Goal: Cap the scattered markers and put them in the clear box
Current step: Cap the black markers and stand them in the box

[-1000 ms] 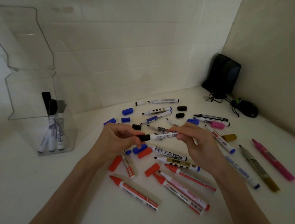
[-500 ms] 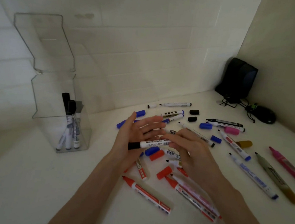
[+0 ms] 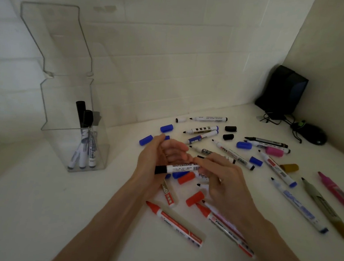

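your clear box (image 3: pixel 51 99) glossy transparent plastic, your whiteboard marker (image 3: pixel 181 168) smooth white plastic barrel with matt black end, tabletop (image 3: pixel 35 212) matt white, smooth, wall (image 3: pixel 173 57) matt tile, mouse (image 3: pixel 312 136) dark plastic, slight sheen

The right hand (image 3: pixel 225 180) hides the back end of the black-capped whiteboard marker (image 3: pixel 182 168), whose small print is unreadable. The pink marker (image 3: pixel 337 193) runs off the right edge.

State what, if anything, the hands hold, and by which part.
The right hand grips a capped black marker by its barrel's rear end; the left hand lies open behind the cap.
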Action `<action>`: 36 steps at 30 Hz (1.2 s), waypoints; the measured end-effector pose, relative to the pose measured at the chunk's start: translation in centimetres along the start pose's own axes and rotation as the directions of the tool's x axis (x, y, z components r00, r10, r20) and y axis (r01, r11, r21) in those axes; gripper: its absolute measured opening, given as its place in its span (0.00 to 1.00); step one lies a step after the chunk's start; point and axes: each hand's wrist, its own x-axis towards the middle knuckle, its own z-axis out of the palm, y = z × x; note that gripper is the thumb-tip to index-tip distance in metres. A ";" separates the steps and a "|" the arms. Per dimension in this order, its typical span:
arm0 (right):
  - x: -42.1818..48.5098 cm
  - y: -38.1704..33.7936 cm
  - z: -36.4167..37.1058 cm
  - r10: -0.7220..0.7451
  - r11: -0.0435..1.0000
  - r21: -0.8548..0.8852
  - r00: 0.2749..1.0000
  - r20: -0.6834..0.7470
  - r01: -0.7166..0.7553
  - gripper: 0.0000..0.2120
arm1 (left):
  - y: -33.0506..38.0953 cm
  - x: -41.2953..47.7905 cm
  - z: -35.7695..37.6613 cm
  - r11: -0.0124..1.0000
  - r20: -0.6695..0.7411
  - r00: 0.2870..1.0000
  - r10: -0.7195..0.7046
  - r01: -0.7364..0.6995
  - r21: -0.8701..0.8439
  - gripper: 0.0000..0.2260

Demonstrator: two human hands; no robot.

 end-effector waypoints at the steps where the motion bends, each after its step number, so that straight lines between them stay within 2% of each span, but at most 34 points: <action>1: 0.1 0.0 -0.1 -0.001 1.000 0.005 1.000 0.014 0.001 0.16 | 0.0 0.0 -0.1 1.000 -0.008 1.000 -0.008 0.008 -0.005 0.29; 3: 0.2 -0.3 0.2 0.000 1.000 0.011 1.000 0.031 -0.001 0.18 | 0.4 0.2 -0.3 1.000 -0.012 1.000 -0.013 0.013 -0.014 0.29; 5: 0.4 -0.5 0.5 0.077 0.995 0.054 0.996 0.041 -0.080 0.18 | 1.3 0.3 -0.5 0.999 -0.044 0.999 0.023 -0.022 0.036 0.30; 7: 1.0 -0.5 0.3 0.213 0.964 0.159 0.977 0.012 -0.212 0.15 | 2.5 0.0 -0.7 0.966 -0.099 0.989 0.110 -0.082 0.246 0.31; 9: 1.6 -0.4 -0.1 0.248 0.955 0.186 0.966 -0.069 -0.231 0.12 | 3.3 -0.9 -1.0 0.825 -0.019 0.972 0.236 -0.190 0.532 0.22; 11: 2.1 -0.3 -0.3 0.230 0.958 0.191 0.970 -0.075 -0.212 0.11 | 3.6 -1.9 -1.3 0.669 0.096 0.935 0.341 -0.313 0.674 0.08; 12: 2.4 -0.6 -0.2 0.228 0.956 0.201 0.973 -0.044 -0.215 0.11 | 3.8 -2.3 -1.3 0.640 0.104 0.914 0.393 -0.353 0.682 0.07; 16: 3.6 -2.7 0.8 0.144 0.946 0.280 0.985 0.091 -0.164 0.16 | 6.2 -3.5 -1.5 0.654 0.073 0.856 0.511 -0.443 0.613 0.06; 20: 5.2 -5.1 2.0 0.045 0.901 0.416 0.982 0.185 -0.120 0.29 | 10.4 -5.7 -3.4 0.549 0.034 0.757 0.652 -0.503 0.668 0.09; 22: 5.8 -6.2 2.7 0.030 0.875 0.471 0.983 0.181 -0.114 0.30 | 13.1 -7.1 -5.2 0.482 -0.038 0.669 0.742 -0.494 0.724 0.13; 25: 6.0 -7.4 3.5 0.044 0.888 0.447 0.988 0.149 -0.107 0.28 | 16.2 -9.0 -8.2 0.339 -0.090 0.534 0.841 -0.388 0.857 0.17; 27: 5.9 -7.1 3.7 0.084 0.888 0.441 0.990 0.115 -0.127 0.26 | 17.0 -9.6 -9.7 0.264 -0.081 0.498 0.864 -0.309 0.914 0.15; 31: 5.7 -3.7 2.7 0.291 0.893 0.365 0.956 -0.027 -0.262 0.19 | 16.8 -9.2 -10.4 0.208 -0.071 0.498 0.864 -0.224 0.952 0.14; 34: 5.0 0.0 1.0 0.463 0.873 0.247 0.873 -0.150 -0.420 0.15 | 15.8 -8.4 -10.6 0.117 -0.036 0.551 0.833 -0.111 0.987 0.14; 36: 4.4 2.4 -0.1 0.532 0.844 0.185 0.827 -0.181 -0.503 0.15 | 15.0 -8.0 -10.8 0.071 -0.010 0.592 0.806 -0.080 0.994 0.12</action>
